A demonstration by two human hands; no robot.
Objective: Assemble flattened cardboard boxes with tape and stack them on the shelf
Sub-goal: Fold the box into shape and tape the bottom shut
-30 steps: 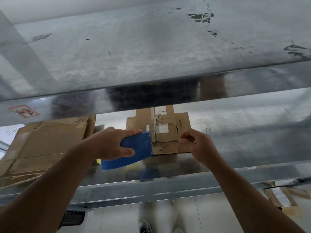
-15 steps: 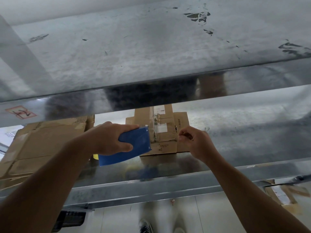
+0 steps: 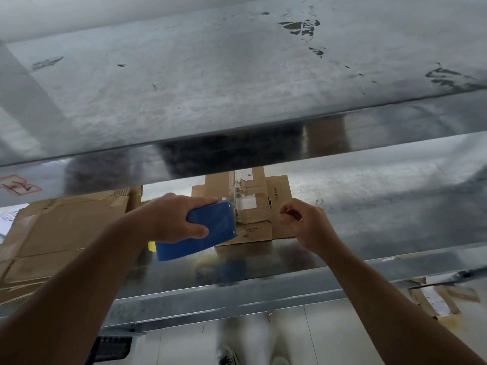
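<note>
While the cardboard box (image 3: 257,225) sits near the front of the metal shelf (image 3: 369,206), taped seam and white label (image 3: 247,204) facing up, nothing of its inside shows. Left hand (image 3: 171,217) is clenched round a blue tape dispenser (image 3: 208,233), whose front edge touches the box's left side at the seam. Right hand (image 3: 305,222) is just beside the box's right edge, fingers curled, thumb and forefinger pinched together; can't tell if anything is between them. A stack of flattened cardboard (image 3: 66,227) lies on the same shelf to the left, apart from the box. Shelf surface is shiny galvanised metal, reflective. The upper shelf (image 3: 210,88) overhangs, dull grey with black scuffs, and has a red sticker (image 3: 18,184) on its front lip at left. Below are a pale tiled floor (image 3: 184,343), blurred shoes (image 3: 229,356), and cardboard scraps (image 3: 434,299) at lower right.
</note>
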